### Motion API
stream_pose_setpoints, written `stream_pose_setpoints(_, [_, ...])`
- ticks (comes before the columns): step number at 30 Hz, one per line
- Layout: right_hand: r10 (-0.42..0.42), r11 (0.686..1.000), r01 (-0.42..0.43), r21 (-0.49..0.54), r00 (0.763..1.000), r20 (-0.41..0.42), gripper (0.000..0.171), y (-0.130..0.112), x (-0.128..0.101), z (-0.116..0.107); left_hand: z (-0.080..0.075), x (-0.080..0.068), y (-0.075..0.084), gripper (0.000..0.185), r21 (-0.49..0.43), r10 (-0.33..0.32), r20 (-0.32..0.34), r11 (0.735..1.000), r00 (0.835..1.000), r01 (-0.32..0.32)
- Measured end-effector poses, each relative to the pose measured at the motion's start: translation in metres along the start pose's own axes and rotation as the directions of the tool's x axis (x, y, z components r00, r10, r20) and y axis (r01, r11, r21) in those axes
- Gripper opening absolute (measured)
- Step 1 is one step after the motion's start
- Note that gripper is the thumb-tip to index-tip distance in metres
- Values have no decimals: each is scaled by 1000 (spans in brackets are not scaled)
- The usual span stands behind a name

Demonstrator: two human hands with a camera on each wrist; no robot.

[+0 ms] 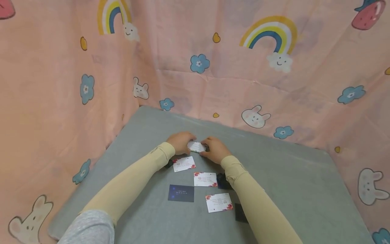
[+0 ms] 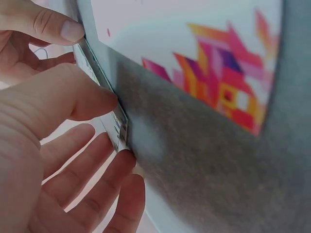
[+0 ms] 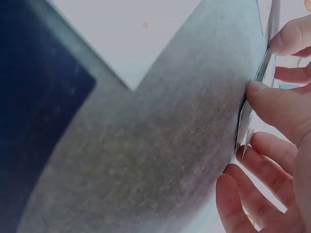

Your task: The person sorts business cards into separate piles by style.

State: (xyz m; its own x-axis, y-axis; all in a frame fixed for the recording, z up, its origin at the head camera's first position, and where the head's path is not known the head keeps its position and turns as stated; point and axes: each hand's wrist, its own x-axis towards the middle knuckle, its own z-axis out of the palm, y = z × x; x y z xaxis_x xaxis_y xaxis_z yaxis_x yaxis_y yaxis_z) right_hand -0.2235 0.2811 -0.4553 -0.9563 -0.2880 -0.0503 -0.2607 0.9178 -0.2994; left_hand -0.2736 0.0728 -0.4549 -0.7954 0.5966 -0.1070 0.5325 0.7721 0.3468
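Left hand: the left hand (image 1: 181, 142), near the middle of the head view, holds the left end of the pile, thumb on one side and fingers on the other.
Right hand: the right hand (image 1: 217, 149), just right of centre, holds the pile's right end the same way, thumb and fingers on opposite sides.
Pile: the pile (image 1: 196, 146) of cards lies between the two hands, just below the centre of the frame; its top is white with small print. The left wrist view shows layered edges; the number of cards cannot be told.
Sleeves: a tan left sleeve (image 1: 137, 183) and a tan right sleeve (image 1: 259, 203) run in from the bottom of the frame.
White cards: the upper white card (image 1: 184, 164) lies just below the left hand, the middle white card (image 1: 205, 179) lower and to its right, the lower white card (image 1: 219, 202) below that; all bear red corner print.
Dark cards: a blue card (image 1: 181, 193) lies left of the lower white card; a navy card (image 1: 223, 182) and a black card (image 1: 240, 213) are partly hidden by the right sleeve.
Table: the grey table (image 1: 298, 189) spans the lower frame.
Cloth: pink cloth (image 1: 189, 34) with rainbows and rabbits fills the upper frame.
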Motion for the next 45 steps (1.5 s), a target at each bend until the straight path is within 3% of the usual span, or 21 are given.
stream_pose_setpoints(22, [-13, 999, 13, -29, 1000, 0, 52, -3, 5, 1, 0, 2, -1, 67, 5, -21, 24, 1000, 1000, 21])
stream_pose_setpoints(30, [-10, 1000, 10, -27, 1000, 7, 49, -6, 5, 1, -4, 0, 6, 66, 30, -7, 20, 1000, 1000, 6])
stream_pose_setpoints(35, [-7, 1000, 8, 16, 1000, -17, 50, 10, -16, -7, 0, 2, 24, 65, 104, 22, 5, 994, 1000, -22])
stream_pose_setpoints(39, [-11, 998, 14, 59, 998, -54, 51, 28, -47, -18, 4, -4, 46, 62, 194, 70, -45, 979, 997, -60])
stream_pose_setpoints(45, [26, 999, -21, 49, 995, -100, 48, 62, -114, -30, 20, -16, 99, 68, 165, 224, -31, 962, 974, -216])
